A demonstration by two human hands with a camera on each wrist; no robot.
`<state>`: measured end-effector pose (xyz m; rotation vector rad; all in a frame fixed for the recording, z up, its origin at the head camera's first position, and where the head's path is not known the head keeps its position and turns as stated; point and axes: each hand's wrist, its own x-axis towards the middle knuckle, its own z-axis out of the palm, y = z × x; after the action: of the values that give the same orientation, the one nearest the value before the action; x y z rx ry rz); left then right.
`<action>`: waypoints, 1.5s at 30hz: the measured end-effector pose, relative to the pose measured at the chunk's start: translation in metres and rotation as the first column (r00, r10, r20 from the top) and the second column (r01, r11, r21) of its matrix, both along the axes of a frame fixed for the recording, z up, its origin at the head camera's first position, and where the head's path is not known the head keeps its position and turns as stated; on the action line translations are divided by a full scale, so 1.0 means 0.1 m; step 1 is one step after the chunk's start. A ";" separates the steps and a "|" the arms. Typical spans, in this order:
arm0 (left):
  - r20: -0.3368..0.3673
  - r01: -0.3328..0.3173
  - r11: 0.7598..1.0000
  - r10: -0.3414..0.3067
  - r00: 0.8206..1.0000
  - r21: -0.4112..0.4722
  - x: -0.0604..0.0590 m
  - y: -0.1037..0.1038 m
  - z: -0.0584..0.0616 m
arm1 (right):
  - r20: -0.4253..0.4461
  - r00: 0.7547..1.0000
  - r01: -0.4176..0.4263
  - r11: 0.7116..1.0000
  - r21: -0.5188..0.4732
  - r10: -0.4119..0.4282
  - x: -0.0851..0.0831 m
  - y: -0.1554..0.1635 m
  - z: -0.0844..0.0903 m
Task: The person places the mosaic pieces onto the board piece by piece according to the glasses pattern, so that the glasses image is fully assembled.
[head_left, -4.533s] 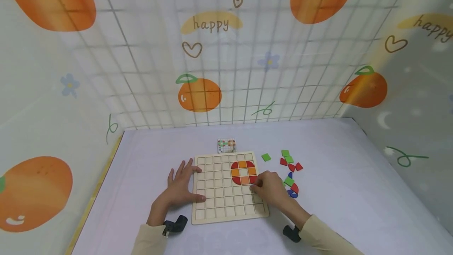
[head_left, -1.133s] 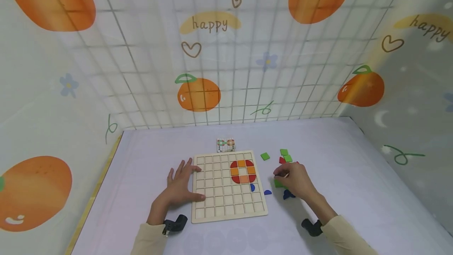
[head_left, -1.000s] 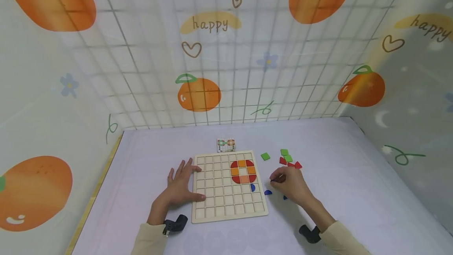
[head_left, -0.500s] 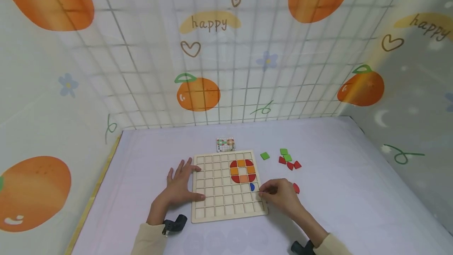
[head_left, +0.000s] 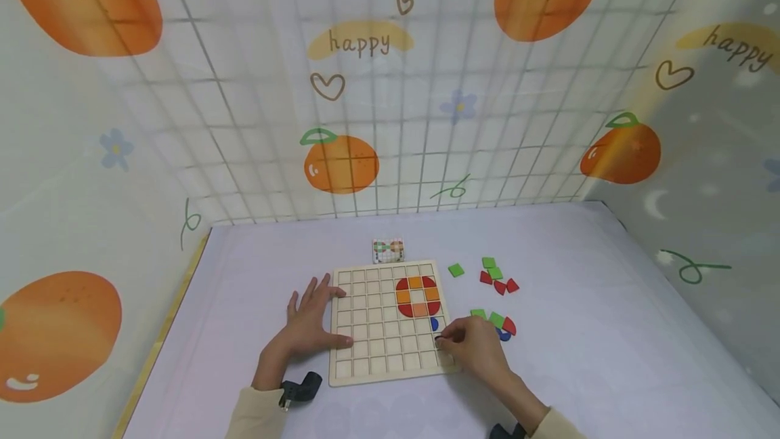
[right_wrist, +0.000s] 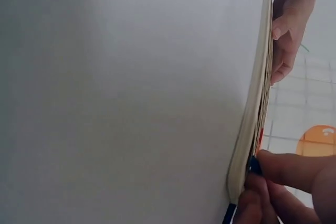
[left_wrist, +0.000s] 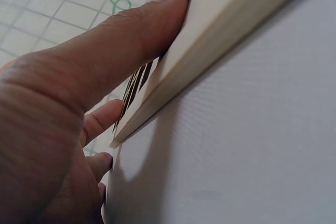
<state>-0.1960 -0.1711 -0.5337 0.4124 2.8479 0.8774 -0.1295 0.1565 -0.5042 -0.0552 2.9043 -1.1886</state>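
My left hand [head_left: 313, 320] lies spread at the left edge of a wooden grid board [head_left: 378, 380], thumb and a fingertip on its rim. In the left wrist view the thumb [left_wrist: 142, 32] presses the board's top face, fingers beside the edge. My right hand [head_left: 478, 347] pinches a small dark blue piece [right_wrist: 255, 165] between thumb and fingers, over the board's right columns. Just above it a blue half-circle tile [head_left: 435, 324] sits in a cell. Higher up, red quarter-circle tiles [head_left: 403, 284] and orange squares [head_left: 416, 282] form a ring, with one salmon square [head_left: 420, 309] at the bottom.
A small pattern card [head_left: 388, 250] lies behind the board. Right of it are green squares [head_left: 456, 269] and red tiles [head_left: 512, 285]. More green, red and blue tiles [head_left: 504, 335] cluster beside the right hand. A printed curtain [head_left: 390, 107] hangs behind the table.
A blue half-circle has appeared on the board since the earliest frame. My right hand went to the loose tiles, then came back left and down over the board's right side. Left hand still.
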 end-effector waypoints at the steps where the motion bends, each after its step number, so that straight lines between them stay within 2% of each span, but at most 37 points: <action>1: 0.000 0.000 1.000 0.000 1.000 0.000 0.00 0.00 0.00 | -0.012 1.000 -0.002 1.000 0.025 0.003 0.00 -0.01 0.01; 3: -0.001 -0.001 1.000 0.001 1.000 0.000 0.00 0.00 0.00 | -0.029 1.000 -0.005 0.997 0.080 0.008 -0.01 -0.02 0.02; 7: 0.003 0.005 1.000 -0.005 1.000 -0.006 0.00 0.00 -0.01 | -0.006 1.000 0.018 0.985 0.172 -0.017 -0.02 -0.05 0.05; 10: 0.002 0.011 1.000 -0.011 1.000 -0.002 0.00 0.00 -0.01 | 0.036 0.999 0.028 0.981 0.190 -0.035 -0.03 -0.07 0.04; 14: -0.005 0.009 1.000 -0.009 1.000 0.010 0.01 -0.01 -0.01 | 0.044 0.999 -0.004 0.985 0.173 -0.004 -0.02 -0.08 0.02; 19: -0.007 0.011 1.000 -0.011 1.000 0.010 0.00 -0.02 -0.02 | 0.048 0.996 -0.085 0.988 0.129 0.079 -0.01 -0.04 0.03; 25: -0.005 0.001 1.000 -0.001 1.000 0.014 0.01 -0.02 -0.01 | 0.052 0.976 -0.212 0.976 0.057 0.209 0.00 0.08 0.04; 31: 0.003 -0.001 1.000 0.001 1.000 0.013 0.02 -0.01 0.00 | 0.024 0.941 -0.338 0.936 0.097 0.337 0.01 0.16 0.05; 34: -0.004 0.002 1.000 -0.002 1.000 0.009 0.02 0.00 0.01 | -0.012 0.922 -0.380 0.912 0.156 0.387 0.00 0.18 0.05; 39: -0.014 0.000 1.000 0.000 1.000 0.003 0.03 0.01 0.03 | -0.116 0.903 -0.362 0.877 0.315 0.414 -0.05 0.16 0.03; 45: -0.020 -0.002 1.000 0.002 1.000 -0.004 0.04 0.03 0.02 | -0.143 0.915 -0.301 0.872 0.386 0.378 -0.08 0.14 0.03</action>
<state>-0.1925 -0.1684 -0.5320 0.4198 2.8682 0.8721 -0.1376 0.1701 -0.5017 -0.7059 3.0559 -0.6223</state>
